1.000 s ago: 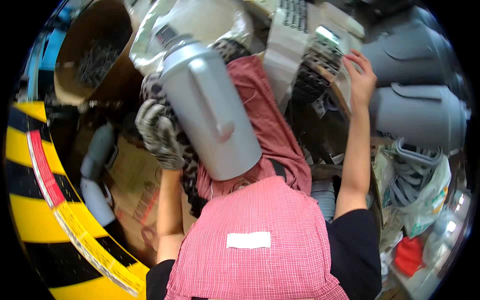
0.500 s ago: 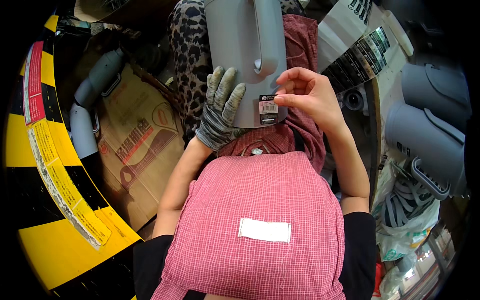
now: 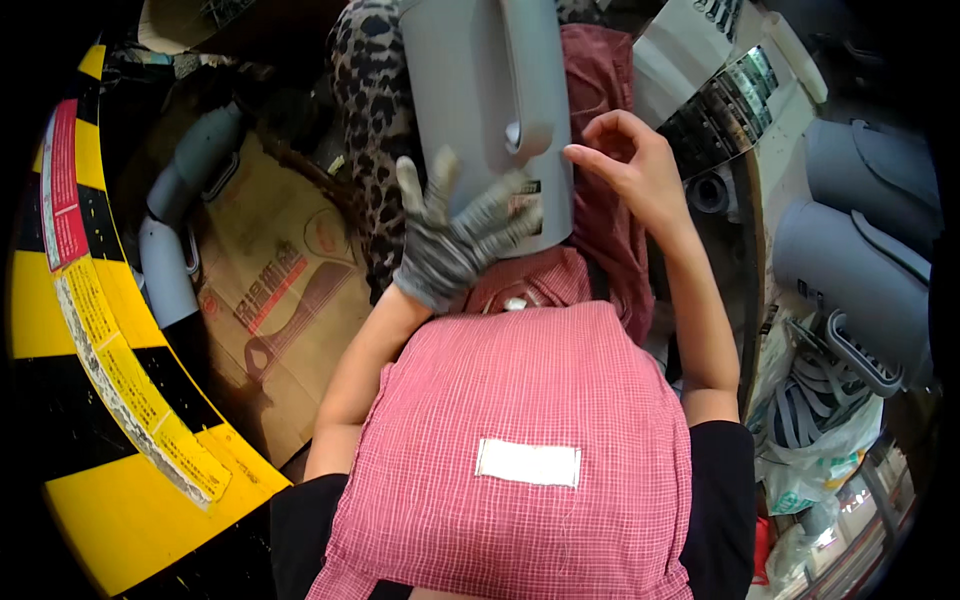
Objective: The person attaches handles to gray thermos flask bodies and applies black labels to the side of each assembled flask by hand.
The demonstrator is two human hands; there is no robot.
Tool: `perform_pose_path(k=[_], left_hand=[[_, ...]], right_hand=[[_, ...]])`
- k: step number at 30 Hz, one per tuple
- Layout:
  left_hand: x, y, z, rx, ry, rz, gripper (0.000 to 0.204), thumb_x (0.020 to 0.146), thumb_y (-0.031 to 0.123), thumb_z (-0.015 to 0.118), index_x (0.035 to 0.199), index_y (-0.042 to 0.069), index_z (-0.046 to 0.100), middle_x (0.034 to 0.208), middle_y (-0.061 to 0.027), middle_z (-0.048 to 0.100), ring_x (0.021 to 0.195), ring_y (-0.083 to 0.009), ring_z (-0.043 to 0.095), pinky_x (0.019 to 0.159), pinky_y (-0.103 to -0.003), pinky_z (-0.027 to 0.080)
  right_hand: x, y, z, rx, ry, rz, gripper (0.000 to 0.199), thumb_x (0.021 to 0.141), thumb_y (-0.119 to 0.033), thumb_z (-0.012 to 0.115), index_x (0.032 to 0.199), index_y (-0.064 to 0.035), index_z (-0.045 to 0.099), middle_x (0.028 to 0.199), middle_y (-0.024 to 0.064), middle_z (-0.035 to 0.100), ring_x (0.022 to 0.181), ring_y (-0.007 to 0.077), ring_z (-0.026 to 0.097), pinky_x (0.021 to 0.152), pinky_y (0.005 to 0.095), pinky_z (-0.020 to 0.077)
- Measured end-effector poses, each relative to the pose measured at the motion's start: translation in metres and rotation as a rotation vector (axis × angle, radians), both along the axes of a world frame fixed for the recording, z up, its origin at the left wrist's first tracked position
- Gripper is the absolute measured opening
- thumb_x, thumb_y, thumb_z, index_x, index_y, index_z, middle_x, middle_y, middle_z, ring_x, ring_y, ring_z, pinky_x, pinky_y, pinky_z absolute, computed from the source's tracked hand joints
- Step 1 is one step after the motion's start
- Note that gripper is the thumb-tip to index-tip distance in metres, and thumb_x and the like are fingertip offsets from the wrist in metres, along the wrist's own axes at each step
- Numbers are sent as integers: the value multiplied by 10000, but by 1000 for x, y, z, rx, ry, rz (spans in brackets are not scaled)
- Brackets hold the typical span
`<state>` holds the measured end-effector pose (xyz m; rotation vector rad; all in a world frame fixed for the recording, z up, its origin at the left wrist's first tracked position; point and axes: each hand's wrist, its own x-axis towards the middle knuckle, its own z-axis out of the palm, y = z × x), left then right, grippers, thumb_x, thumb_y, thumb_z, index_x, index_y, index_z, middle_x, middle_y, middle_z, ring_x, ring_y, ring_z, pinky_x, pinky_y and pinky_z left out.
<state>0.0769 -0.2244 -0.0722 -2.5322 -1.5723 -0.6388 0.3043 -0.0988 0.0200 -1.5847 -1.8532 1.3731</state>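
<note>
A grey plastic jug (image 3: 450,90) with a long side handle (image 3: 524,80) lies across my lap. My left hand (image 3: 455,235), in a grey striped glove, rests on its lower end with the fingers spread. Those fingers partly cover a small black and pale label (image 3: 533,187) on the jug's surface. Beside the jug's right edge is my bare right hand (image 3: 637,165), thumb and fingers curved with a gap between them and nothing seen in it.
More grey jugs (image 3: 840,265) stand at the right, above a plastic bag (image 3: 830,440) of grey handle-like strips. Printed label sheets (image 3: 720,110) lie at the upper right. A yellow-and-black striped edge (image 3: 150,500) curves along the left, by flattened cardboard (image 3: 290,310) and grey jugs (image 3: 168,250).
My right hand has let go of the label's edge and moved up and right. The left hand has slid right over the label, its fingers spreading.
</note>
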Motion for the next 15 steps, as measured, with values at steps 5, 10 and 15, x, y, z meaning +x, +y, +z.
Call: perform_pose_path(k=[5,10,15], left_hand=[[12,21,42,-181,-75,-646,369,918,267,588,1275,260,682,1440,-18,608,1363,-239,546,1244,-617,225],[-66,93,110,-107,-730,-83,395,993,286,523,1351,122,554,1445,-123,519,1370,-321,481,1191,-498,369],[-140,152,114,-365,-1747,-156,630,1018,548,534,1458,102,466,1548,-204,429,1408,-345,470,1191,-500,385]], right_hand=[[-36,10,7,483,223,90,478,782,-222,828,1181,1,690,1577,150,402,1467,293,394,1187,406,333],[-30,5,-2,125,903,105,341,723,-138,788,1021,-2,696,1506,156,449,1464,278,365,1193,407,288],[19,21,4,-239,809,175,620,883,-231,776,1434,-26,578,1429,151,603,1350,279,544,1100,398,441]])
